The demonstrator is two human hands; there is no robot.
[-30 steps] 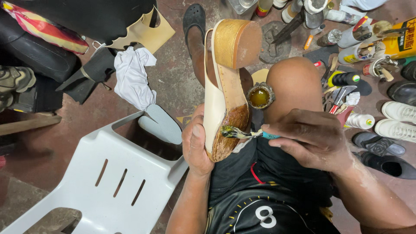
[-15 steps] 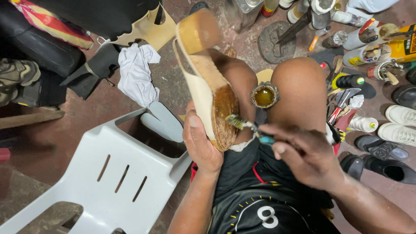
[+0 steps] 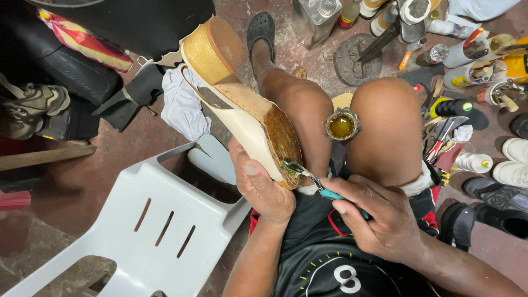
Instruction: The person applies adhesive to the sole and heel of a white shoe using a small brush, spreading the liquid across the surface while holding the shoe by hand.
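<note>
Gluing step in hand, judging by wet shine on sole. Left hand (image 3: 264,187) clamped around wedge shoe (image 3: 242,104), centre of frame, sole up. Right hand (image 3: 379,217) pinching small brush (image 3: 308,177), bristles touching toe end. Glue tin (image 3: 341,125) between knees. Next move likely calls for fresh dip in tin.

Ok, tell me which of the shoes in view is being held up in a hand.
The cream platform sandal with the tan block heel, gripped by the left hand. The white and dark shoes at right lie on the floor.
</note>
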